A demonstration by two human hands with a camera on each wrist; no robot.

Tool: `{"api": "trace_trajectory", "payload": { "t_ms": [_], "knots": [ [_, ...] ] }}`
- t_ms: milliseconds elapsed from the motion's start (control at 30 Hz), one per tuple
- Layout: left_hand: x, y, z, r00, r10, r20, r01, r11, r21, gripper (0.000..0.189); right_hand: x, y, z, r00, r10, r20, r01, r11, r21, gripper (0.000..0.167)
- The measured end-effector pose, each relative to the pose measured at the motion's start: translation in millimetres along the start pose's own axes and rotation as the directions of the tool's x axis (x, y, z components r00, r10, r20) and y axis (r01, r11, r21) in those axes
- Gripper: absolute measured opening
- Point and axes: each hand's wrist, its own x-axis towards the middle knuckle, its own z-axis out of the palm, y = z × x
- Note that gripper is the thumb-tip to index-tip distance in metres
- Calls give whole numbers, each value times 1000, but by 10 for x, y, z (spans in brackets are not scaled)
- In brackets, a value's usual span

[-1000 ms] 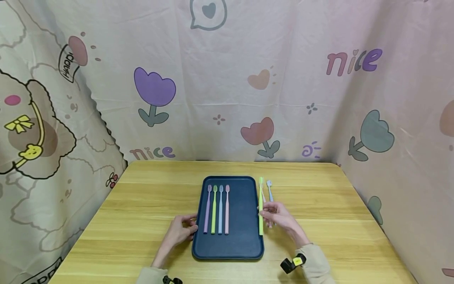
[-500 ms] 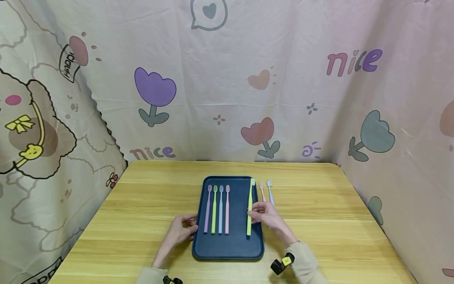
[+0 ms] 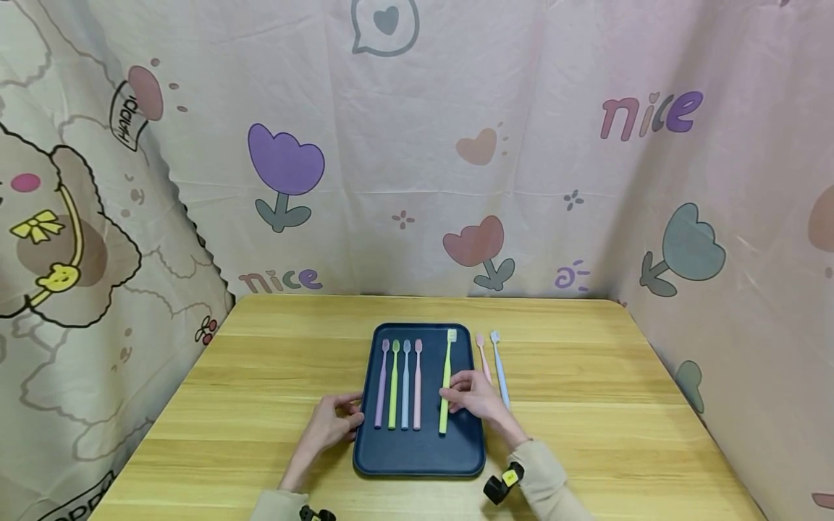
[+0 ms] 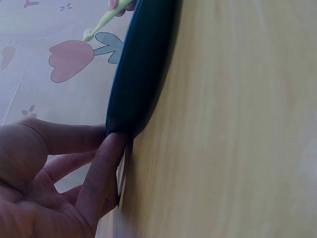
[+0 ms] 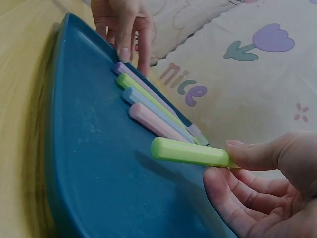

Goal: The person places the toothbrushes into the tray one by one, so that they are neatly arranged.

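Note:
My right hand [image 3: 474, 393] pinches a yellow-green toothbrush [image 3: 446, 376] by its handle between thumb and fingers, over the right half of a dark blue tray [image 3: 420, 456]. In the right wrist view the brush handle [image 5: 185, 151] hovers above the tray floor and casts a shadow on it. At the tray's left rim, my left hand [image 3: 332, 421] grips the edge with thumb and fingers. Lined up side by side in the tray are a purple toothbrush [image 3: 381, 391], a green toothbrush [image 3: 393, 391], a blue toothbrush [image 3: 405, 391] and a pink toothbrush [image 3: 418, 391].
Just right of the tray, a second pink toothbrush [image 3: 483, 354] and a second blue toothbrush [image 3: 499, 365] lie on the wooden table [image 3: 586, 376], partly behind my right hand. A printed curtain [image 3: 391, 145] hangs along the back and sides.
My right hand has carried the yellow-green toothbrush leftward from the tray's right rim to over its right half, uncovering more of the pink and blue brushes on the table. My left hand stays put.

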Motion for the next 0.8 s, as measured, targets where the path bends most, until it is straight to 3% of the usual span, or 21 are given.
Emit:
{"api": "trace_trajectory", "payload": {
  "t_ms": [267, 800],
  "knots": [
    [-4, 3, 3, 1000, -5, -3, 5, 1000, -11, 41, 52, 62, 79, 1000, -9, -29, 6, 995, -96, 21],
    [-2, -10, -1, 1000, 16, 7, -16, 1000, -21, 42, 125, 118, 183, 994, -9, -111, -10, 986, -167, 21]
  ]
}}
